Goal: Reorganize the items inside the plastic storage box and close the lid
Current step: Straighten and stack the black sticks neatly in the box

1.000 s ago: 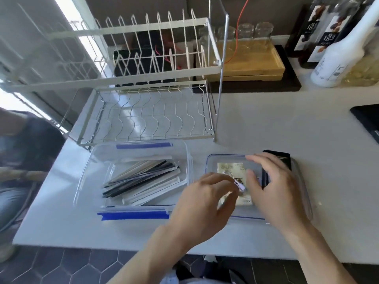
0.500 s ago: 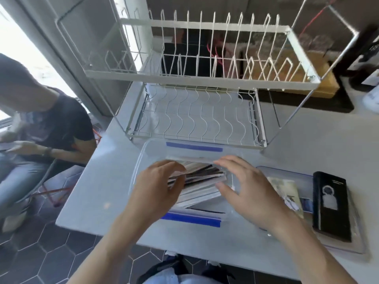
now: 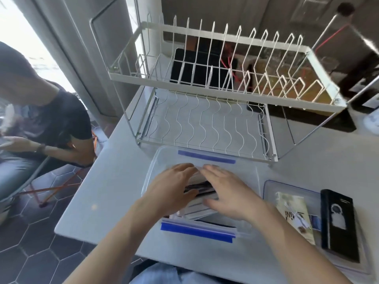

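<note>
A clear plastic storage box (image 3: 244, 173) with blue clip strips stands open on the white table in front of me. Inside lies a stack of flat black and white packets (image 3: 200, 198), mostly covered by my hands. My left hand (image 3: 170, 189) rests on the stack's left side with fingers spread. On the stack's right side my right hand (image 3: 227, 191) lies flat, fingers apart. To the right sits the clear lid (image 3: 270, 186), upside down, carrying a yellowish card (image 3: 295, 216) and a black flat case (image 3: 338, 224).
A white two-tier wire dish rack (image 3: 207, 128) stands just behind the box. Another person (image 3: 41, 119) sits at the left beside the table edge, above a dark hexagon-tiled floor. A dark tray and a wooden board lie behind the rack.
My hands left the lid at the right and came onto the packets in the box. They now press closer together over the stack. The view swung left.
</note>
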